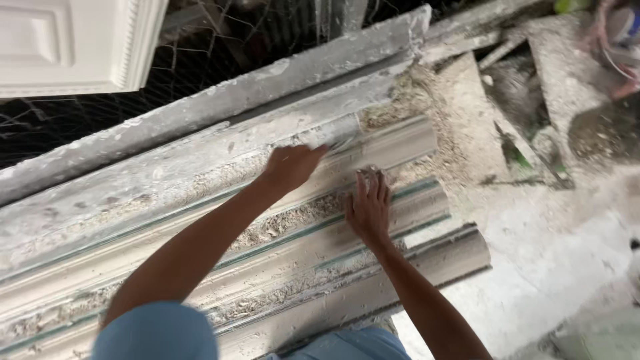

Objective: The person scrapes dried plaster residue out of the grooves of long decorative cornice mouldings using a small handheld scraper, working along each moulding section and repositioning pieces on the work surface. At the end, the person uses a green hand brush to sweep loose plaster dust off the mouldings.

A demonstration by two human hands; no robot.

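Note:
Long plaster cornice mouldings (413,143) lie side by side on a work surface, crusted with dried plaster and fibre crumbs. My left hand (293,163) is closed on a flat pale scraper-like tool (333,137), pressed onto the upper moulding near its right end. My right hand (369,207) lies flat, fingers spread, on the moulding (427,200) just below, steadying it. Both forearms reach in from the bottom of the view.
A rough plaster-coated beam (267,83) runs along the far side, with wire mesh (220,40) behind it. A white moulded panel (73,43) stands at top left. Plaster debris and scraps (513,120) cover the floor at right.

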